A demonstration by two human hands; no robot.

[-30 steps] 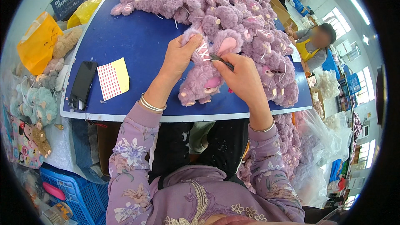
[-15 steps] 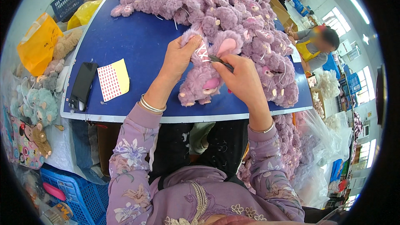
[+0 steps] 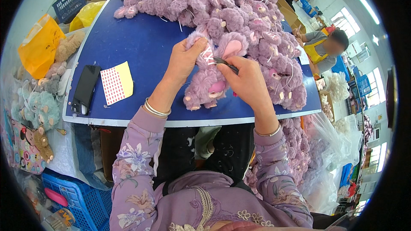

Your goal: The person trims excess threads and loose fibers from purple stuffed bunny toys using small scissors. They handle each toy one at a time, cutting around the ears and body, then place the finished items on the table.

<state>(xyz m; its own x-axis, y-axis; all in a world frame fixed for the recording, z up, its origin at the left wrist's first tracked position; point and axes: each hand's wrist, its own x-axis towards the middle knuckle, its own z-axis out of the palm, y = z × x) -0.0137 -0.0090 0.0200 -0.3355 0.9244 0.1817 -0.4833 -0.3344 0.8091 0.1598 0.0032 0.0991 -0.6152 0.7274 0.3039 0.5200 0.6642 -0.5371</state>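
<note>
A purple plush rabbit (image 3: 201, 83) lies at the front of the blue table, its ears pointing away from me. My left hand (image 3: 185, 57) pinches the left ear, with the thumb on top. White lacing (image 3: 207, 54) crosses that ear's pink lining. In my right hand (image 3: 249, 80) is a slim dark tool like tweezers (image 3: 227, 65), its tip at the lacing's near end. The other ear (image 3: 233, 47) lies to the right, beyond the right hand. Fingers hide the tool's rear part, so its exact kind is unclear.
Many similar purple plush toys (image 3: 231, 13) are heaped at the table's far and right sides. A phone (image 3: 84, 89) and a sticker sheet (image 3: 116, 83) lie on the left. A blue crate (image 3: 79, 196) stands lower left. A co-worker (image 3: 327, 49) sits at the right.
Both hands keep their hold on the ear and the tool, with only a slight shift at the lacing. The co-worker at the right has moved slightly.
</note>
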